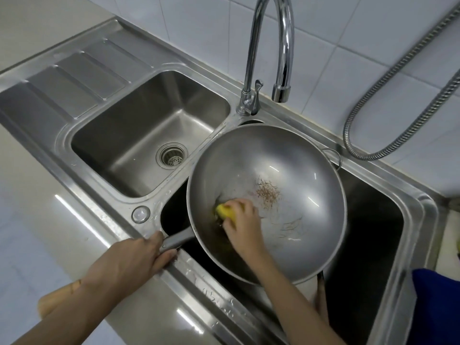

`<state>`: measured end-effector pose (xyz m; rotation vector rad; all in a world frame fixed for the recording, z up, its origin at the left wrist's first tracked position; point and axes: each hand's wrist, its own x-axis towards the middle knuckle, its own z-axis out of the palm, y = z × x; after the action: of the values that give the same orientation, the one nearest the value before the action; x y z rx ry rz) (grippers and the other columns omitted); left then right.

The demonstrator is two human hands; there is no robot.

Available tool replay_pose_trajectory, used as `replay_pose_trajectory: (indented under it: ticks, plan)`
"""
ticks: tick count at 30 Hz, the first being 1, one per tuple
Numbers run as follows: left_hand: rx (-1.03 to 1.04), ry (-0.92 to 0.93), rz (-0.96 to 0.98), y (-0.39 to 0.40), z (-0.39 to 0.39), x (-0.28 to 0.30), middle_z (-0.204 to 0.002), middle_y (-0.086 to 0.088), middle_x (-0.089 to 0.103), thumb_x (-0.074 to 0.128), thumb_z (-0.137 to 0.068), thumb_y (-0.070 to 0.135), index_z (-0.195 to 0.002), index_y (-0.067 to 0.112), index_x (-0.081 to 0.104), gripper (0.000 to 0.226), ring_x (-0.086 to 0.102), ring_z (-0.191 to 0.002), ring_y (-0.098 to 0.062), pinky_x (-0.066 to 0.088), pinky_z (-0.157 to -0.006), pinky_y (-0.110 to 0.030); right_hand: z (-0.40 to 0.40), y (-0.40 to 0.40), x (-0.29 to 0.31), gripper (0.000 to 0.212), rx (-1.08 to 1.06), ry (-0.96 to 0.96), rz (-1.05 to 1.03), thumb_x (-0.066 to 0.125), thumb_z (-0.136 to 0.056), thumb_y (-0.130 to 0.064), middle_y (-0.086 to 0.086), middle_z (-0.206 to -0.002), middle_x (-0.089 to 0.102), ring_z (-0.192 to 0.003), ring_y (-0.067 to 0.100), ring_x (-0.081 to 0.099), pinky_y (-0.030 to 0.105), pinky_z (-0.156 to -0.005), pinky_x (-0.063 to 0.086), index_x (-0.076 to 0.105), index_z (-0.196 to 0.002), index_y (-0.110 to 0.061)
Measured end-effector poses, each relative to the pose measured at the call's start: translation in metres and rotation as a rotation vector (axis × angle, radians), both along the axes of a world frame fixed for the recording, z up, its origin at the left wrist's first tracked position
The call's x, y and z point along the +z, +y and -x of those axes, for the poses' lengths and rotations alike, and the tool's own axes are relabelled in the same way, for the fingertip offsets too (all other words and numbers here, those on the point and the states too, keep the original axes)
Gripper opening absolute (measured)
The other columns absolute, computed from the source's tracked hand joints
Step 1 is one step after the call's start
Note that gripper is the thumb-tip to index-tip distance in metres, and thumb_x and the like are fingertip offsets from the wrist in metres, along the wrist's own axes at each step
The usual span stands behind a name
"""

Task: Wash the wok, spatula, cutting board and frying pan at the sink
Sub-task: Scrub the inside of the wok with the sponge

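The wok sits tilted over the right basin of the sink, its bowl open upward and toward the camera. Its long handle points down-left across the basin's front rim, and a small loop handle sits on the opposite edge, so the long axis runs from lower left to upper right. Brown bits cling to the inner wall near the middle. The left hand has its fingers wrapped around the long handle. The right hand is inside the bowl, fingers closed on a yellow sponge pressed to the metal. The tap arches behind the wok. The left basin lies beside it, and the pale bench runs along the front.
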<state>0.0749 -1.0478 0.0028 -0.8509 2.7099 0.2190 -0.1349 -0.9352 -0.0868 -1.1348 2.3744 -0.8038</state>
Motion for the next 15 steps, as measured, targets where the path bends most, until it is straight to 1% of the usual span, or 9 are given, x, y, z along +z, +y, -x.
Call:
replay_pose_trajectory:
  ticks: [2,5,7,8,10,11,12,13,15]
  plan:
    - [-0.007,0.003,0.009,0.0,0.0,0.001,-0.073,0.004,0.053,0.02,-0.091,0.064,-0.093,0.027,0.034,0.039,0.068,-0.082,-0.017,0.04,-0.058,-0.027,-0.014,0.012,0.011,0.035,0.082,-0.139,0.013,0.059,-0.084,-0.024,-0.003,-0.128,0.043,-0.114,0.015,0.04,0.028,-0.1,0.035,0.056,-0.119,-0.026]
    - [-0.014,-0.014,0.022,0.0,0.001,0.0,-0.078,0.003,0.061,0.02,-0.091,0.064,-0.094,0.027,0.036,0.04,0.068,-0.082,-0.017,0.04,-0.058,-0.028,-0.017,0.045,0.026,0.034,0.172,-0.318,-0.061,0.056,-0.08,-0.032,-0.007,-0.124,0.043,-0.114,0.012,0.04,0.031,-0.098,0.035,0.057,-0.114,-0.032]
    - [-0.014,-0.014,0.028,0.0,0.001,0.0,-0.074,0.004,0.056,0.02,-0.091,0.063,-0.097,0.026,0.038,0.042,0.068,-0.08,-0.017,0.04,-0.058,-0.027,-0.01,0.071,0.034,0.038,0.217,-0.34,-0.117,0.048,-0.074,-0.045,-0.012,-0.117,0.046,-0.109,0.011,0.044,0.032,-0.095,0.039,0.057,-0.11,-0.038]
    - [-0.014,-0.012,0.03,0.0,0.0,0.0,-0.072,0.005,0.053,0.02,-0.091,0.063,-0.099,0.026,0.039,0.043,0.067,-0.079,-0.017,0.041,-0.057,-0.027,-0.003,0.083,0.037,0.043,0.242,-0.31,-0.167,0.042,-0.07,-0.049,-0.013,-0.116,0.046,-0.108,0.011,0.046,0.033,-0.095,0.039,0.056,-0.11,-0.04]
    - [-0.009,-0.005,0.029,0.0,-0.001,0.0,-0.07,0.005,0.05,0.02,-0.091,0.063,-0.1,0.025,0.04,0.044,0.067,-0.079,-0.017,0.041,-0.058,-0.027,0.015,0.107,0.036,0.051,0.304,-0.133,-0.311,0.036,-0.067,-0.054,-0.014,-0.117,0.047,-0.109,0.012,0.046,0.033,-0.096,0.037,0.056,-0.112,-0.04]
    - [-0.006,-0.001,0.027,0.001,-0.001,0.001,-0.069,0.005,0.05,0.02,-0.091,0.063,-0.1,0.025,0.041,0.044,0.067,-0.079,-0.018,0.042,-0.058,-0.027,0.026,0.118,0.036,0.051,0.314,-0.024,-0.379,0.037,-0.068,-0.053,-0.014,-0.118,0.048,-0.11,0.013,0.046,0.034,-0.096,0.037,0.056,-0.113,-0.039]
    - [-0.003,0.003,0.026,0.0,-0.001,0.001,-0.069,0.005,0.049,0.021,-0.091,0.063,-0.1,0.025,0.041,0.044,0.067,-0.079,-0.018,0.042,-0.059,-0.028,0.038,0.125,0.036,0.045,0.295,0.093,-0.421,0.046,-0.069,-0.049,-0.011,-0.116,0.051,-0.108,0.017,0.05,0.036,-0.093,0.039,0.059,-0.11,-0.037]
    - [-0.002,0.003,0.025,0.0,0.0,0.001,-0.068,0.005,0.048,0.021,-0.091,0.063,-0.1,0.025,0.041,0.044,0.067,-0.079,-0.019,0.042,-0.059,-0.028,0.05,0.13,0.034,0.041,0.263,0.227,-0.435,0.06,-0.065,-0.043,-0.005,-0.11,0.057,-0.101,0.023,0.056,0.04,-0.085,0.045,0.063,-0.105,-0.033]
    - [0.005,-0.004,0.017,0.001,0.0,0.002,-0.064,0.004,0.044,0.022,-0.092,0.062,-0.099,0.024,0.041,0.043,0.068,-0.079,-0.019,0.038,-0.056,-0.027,0.078,0.133,0.024,0.043,0.166,0.458,-0.459,0.082,-0.051,-0.026,0.006,-0.093,0.062,-0.08,0.031,0.062,0.04,-0.066,0.051,0.069,-0.092,-0.025]
